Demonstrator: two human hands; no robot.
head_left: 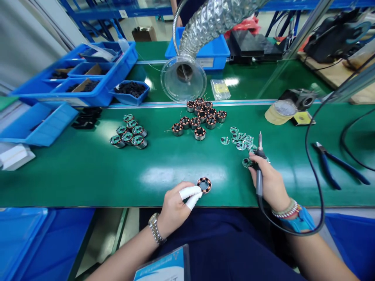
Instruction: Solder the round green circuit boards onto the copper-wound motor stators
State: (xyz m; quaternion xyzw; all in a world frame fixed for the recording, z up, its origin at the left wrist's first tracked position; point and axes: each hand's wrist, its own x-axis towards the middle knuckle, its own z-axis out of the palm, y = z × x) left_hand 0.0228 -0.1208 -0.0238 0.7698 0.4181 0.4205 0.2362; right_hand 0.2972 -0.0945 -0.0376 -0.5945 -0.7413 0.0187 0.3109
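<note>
My left hand, with white finger cots on two fingers, pinches a motor stator with copper windings near the table's front edge. In my right hand is a soldering iron, its tip pointing away from me. The fingers of that hand are at the near end of a pile of small round green circuit boards; whether they grip a board is hidden. Several bare copper-wound stators stand grouped beyond my hands. To the left sits a cluster of stators topped with green boards.
A fume extraction funnel hangs over the back. Blue parts bins line the left. On the right lie blue-handled cutters, a yellow round container and the iron's black cable. Someone stands behind the far rail.
</note>
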